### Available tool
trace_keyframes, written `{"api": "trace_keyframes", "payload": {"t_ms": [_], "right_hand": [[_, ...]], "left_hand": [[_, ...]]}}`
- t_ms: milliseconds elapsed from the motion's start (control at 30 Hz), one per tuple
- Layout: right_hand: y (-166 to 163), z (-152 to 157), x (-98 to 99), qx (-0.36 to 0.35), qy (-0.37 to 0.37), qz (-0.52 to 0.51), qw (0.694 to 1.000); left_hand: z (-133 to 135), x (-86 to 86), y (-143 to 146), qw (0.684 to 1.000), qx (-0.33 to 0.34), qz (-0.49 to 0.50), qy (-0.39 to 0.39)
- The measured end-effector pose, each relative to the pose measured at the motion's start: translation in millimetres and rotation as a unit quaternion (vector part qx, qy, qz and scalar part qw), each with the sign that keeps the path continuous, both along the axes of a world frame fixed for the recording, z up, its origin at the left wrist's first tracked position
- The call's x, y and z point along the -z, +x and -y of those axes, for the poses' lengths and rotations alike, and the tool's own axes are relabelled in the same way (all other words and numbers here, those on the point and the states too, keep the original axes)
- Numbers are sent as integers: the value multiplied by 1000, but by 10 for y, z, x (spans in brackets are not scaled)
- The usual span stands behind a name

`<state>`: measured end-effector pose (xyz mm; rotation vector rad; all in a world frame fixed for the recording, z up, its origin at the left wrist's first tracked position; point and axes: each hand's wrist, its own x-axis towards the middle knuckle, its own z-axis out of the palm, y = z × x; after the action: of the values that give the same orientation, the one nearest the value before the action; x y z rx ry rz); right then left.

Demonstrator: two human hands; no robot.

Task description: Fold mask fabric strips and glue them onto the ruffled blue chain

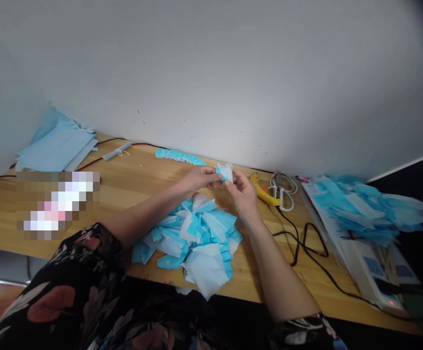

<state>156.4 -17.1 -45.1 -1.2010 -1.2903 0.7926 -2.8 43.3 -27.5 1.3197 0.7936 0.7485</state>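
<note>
A small blue-and-white piece of thin, cloth-like sheet (225, 172) is held up between the two bare hands, near the middle of the scene and above the wooden table. The left hand (204, 177) has its thumb and fingers drawn together in a pinch at the piece's left edge; the right hand (243, 186) has its fingers curled in, with the thumb against the lower right part. Gripping it from both sides probably holds the limp material steady and flat; whether it is folded is hard to tell.

A loose heap of blue and white soft scraps (204, 253) lies on the near side, between the forearms, perhaps for easy reach. A narrow, pleated light-blue strip (179, 157) lies beyond the hands by the wall, seemingly set aside out of the way. To the right, a yellow gun-shaped tool (264, 190) rests just beside white-handled scissors (279, 192), a spot that looks handy for the right hand. More blue pieces (364, 204) are heaped at the far right, and a pile of flat light-blue sheets (56, 141) sits at the far left.

The pale wooden table (131, 180) has visible grain and stands against a plain grey-white wall (211, 73) with a few small reddish marks.
</note>
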Motion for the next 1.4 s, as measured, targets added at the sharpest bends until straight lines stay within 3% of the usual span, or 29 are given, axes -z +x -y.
{"api": "trace_keyframes", "payload": {"t_ms": [233, 367, 467, 700, 967, 1200, 1400], "right_hand": [[79, -9, -3, -16, -18, 24, 999], [79, -12, 27, -7, -24, 43, 999], [73, -23, 29, 23, -21, 22, 999], [57, -23, -39, 33, -26, -53, 998], [76, -37, 14, 34, 9, -26, 999], [68, 5, -34, 7, -8, -31, 999], [55, 31, -96, 26, -21, -36, 999]], "left_hand": [[6, -27, -12, 980, 93, -111, 133], [45, -39, -8, 973, 94, -139, 160], [49, -38, -9, 978, 72, -135, 142], [5, -15, 9, 999, 11, -14, 48], [30, -56, 17, 1000, 10, -9, 11], [37, -91, -1, 999, -11, -34, 28], [16, -41, -8, 993, -6, -76, 95]]}}
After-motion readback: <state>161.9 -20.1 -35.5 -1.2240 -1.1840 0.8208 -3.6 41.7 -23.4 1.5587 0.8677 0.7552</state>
